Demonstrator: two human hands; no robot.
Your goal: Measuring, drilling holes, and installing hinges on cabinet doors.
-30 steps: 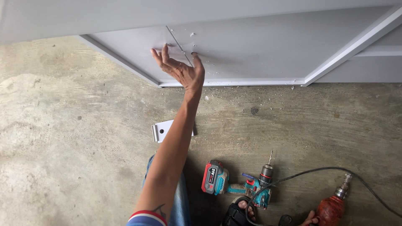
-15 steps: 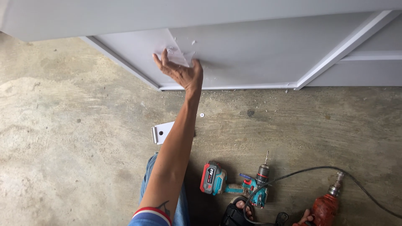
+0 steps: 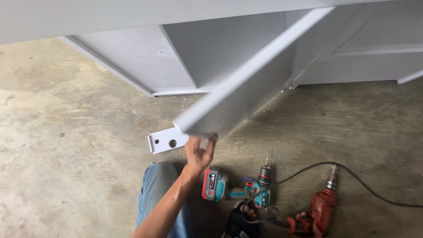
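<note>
The near end of a grey door panel (image 3: 246, 94) is gripped by the fingers (image 3: 210, 140) of the left hand (image 3: 199, 155); the panel is angled out from the grey cabinet (image 3: 132, 57). The right hand is out of view. On the concrete floor (image 3: 66, 176), a cordless drill (image 3: 240, 187) lies beside a red corded drill (image 3: 324, 207).
</note>
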